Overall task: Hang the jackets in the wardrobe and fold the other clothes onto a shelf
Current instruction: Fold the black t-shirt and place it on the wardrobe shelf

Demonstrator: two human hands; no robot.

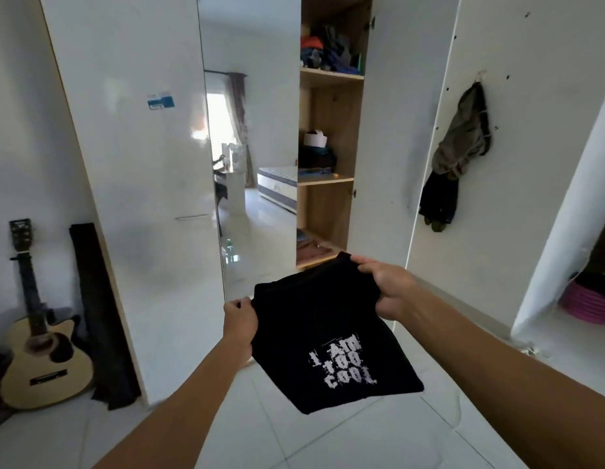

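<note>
One folded black garment (331,336), printed with white letters, is held in the air in front of the open wardrobe (328,130). Its near-left top corner is pinched by the curled fingers of the left hand (239,321); the opposite corner is gripped by the right hand (387,289), both arms outstretched. Beyond, three wooden shelves bearing clothes are seen inside the wardrobe. Left of it, one guitar (40,350) is leaned against the wall.

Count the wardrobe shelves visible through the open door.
3: top shelf under a clothes pile, middle shelf with folded items, bottom shelf behind the black garment. Others may be out of frame.
</note>
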